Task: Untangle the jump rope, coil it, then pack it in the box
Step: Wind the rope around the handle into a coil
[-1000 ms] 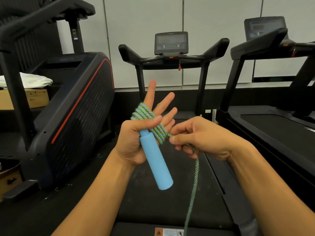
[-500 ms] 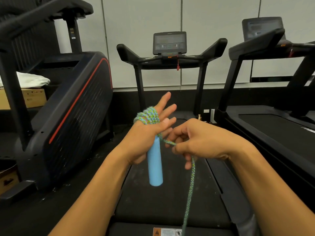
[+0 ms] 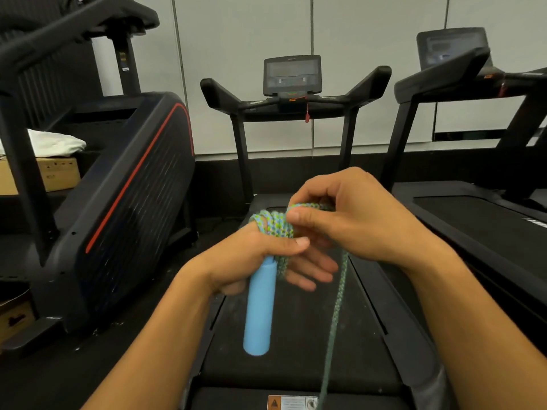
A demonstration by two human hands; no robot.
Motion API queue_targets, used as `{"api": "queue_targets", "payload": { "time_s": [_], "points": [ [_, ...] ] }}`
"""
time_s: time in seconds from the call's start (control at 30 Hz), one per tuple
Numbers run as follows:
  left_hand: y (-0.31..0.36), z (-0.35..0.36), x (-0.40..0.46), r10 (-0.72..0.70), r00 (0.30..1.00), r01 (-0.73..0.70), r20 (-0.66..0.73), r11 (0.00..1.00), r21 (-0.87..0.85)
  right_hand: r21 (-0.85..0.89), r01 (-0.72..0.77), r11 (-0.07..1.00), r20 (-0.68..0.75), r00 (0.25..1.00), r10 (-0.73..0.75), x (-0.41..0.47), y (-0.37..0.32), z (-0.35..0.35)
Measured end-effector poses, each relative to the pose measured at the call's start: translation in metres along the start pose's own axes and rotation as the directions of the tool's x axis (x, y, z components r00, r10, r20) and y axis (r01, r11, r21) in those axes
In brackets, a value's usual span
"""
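a: which way does the handle point?
b: blue handle (image 3: 258, 306), smooth foam-like cylinder, long axis near vertical, free end down twd camera, top tucked under the left hand (image 3: 254, 261) thumb.
a: rope?
b: braided green/blue rope (image 3: 273, 221) coiled round the left hand's straight fingers; loose tail drops below the right hand (image 3: 352, 220), over the treadmill belt (image 3: 296, 335).
a: grips?
b: right hand pinches rope at the coil, fingers curled. vs 0.5 s ago it's risen over the coil.
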State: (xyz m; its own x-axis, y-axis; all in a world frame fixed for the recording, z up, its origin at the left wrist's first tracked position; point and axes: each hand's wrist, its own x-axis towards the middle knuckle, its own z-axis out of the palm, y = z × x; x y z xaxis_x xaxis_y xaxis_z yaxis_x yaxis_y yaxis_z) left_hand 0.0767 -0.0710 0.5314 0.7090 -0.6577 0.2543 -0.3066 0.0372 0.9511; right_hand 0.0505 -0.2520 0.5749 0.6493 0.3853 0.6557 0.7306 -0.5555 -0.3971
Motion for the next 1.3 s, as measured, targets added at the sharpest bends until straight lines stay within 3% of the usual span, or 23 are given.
{"api": "queue_targets", "payload": {
  "time_s": [0.13, 0.3, 0.43, 0.53, 0.67, 0.77, 0.97, 1.13, 1.3],
  "points": [
    [0.001, 0.009, 0.004, -0.005, 0.988, 0.027, 0.152, 0.989, -0.146, 0.075, 0.054, 0.996, -0.036, 0.998, -0.052, -0.001, -0.001, -0.003],
    [0.006, 0.013, 0.001, 0.146, 0.942, -0.031, 0.302, 0.934, -0.356, 0.476, -0.042, 0.879, -0.003, 0.999, 0.049, -0.004, 0.016, -0.006],
    [0.007, 0.016, 0.003, 0.287, 0.906, -0.120, 0.312, 0.880, -0.460, 0.496, -0.075, 0.865, 0.164, 0.986, -0.009, -0.007, 0.022, 0.004],
    [0.007, 0.019, 0.007, 0.404, 0.886, -0.238, 0.226, 0.816, -0.527, 0.594, -0.236, 0.769, 0.198, 0.970, 0.144, -0.005, 0.024, 0.018],
    [0.005, 0.007, 0.009, 0.498, 0.867, -0.422, 0.013, 0.748, -0.511, 0.548, -0.294, 0.783, 0.230, 0.953, 0.197, -0.002, 0.027, 0.019],
    [0.001, -0.006, 0.006, 0.495, 0.868, -0.446, -0.031, 0.753, -0.484, 0.450, -0.323, 0.833, 0.329, 0.927, 0.182, -0.007, 0.021, 0.010],
    [0.008, -0.005, 0.002, 0.410, 0.909, -0.401, -0.071, 0.817, -0.414, 0.281, -0.342, 0.897, 0.396, 0.893, 0.216, -0.007, 0.008, 0.003],
    [0.014, -0.003, -0.001, 0.257, 0.958, -0.280, -0.127, 0.935, -0.218, 0.105, -0.323, 0.940, 0.448, 0.860, 0.246, -0.010, 0.002, -0.012],
    [0.013, -0.004, -0.004, 0.149, 0.983, -0.162, -0.105, 0.978, -0.132, 0.055, -0.261, 0.964, 0.423, 0.881, 0.214, -0.011, -0.004, -0.017]
  ]
}}
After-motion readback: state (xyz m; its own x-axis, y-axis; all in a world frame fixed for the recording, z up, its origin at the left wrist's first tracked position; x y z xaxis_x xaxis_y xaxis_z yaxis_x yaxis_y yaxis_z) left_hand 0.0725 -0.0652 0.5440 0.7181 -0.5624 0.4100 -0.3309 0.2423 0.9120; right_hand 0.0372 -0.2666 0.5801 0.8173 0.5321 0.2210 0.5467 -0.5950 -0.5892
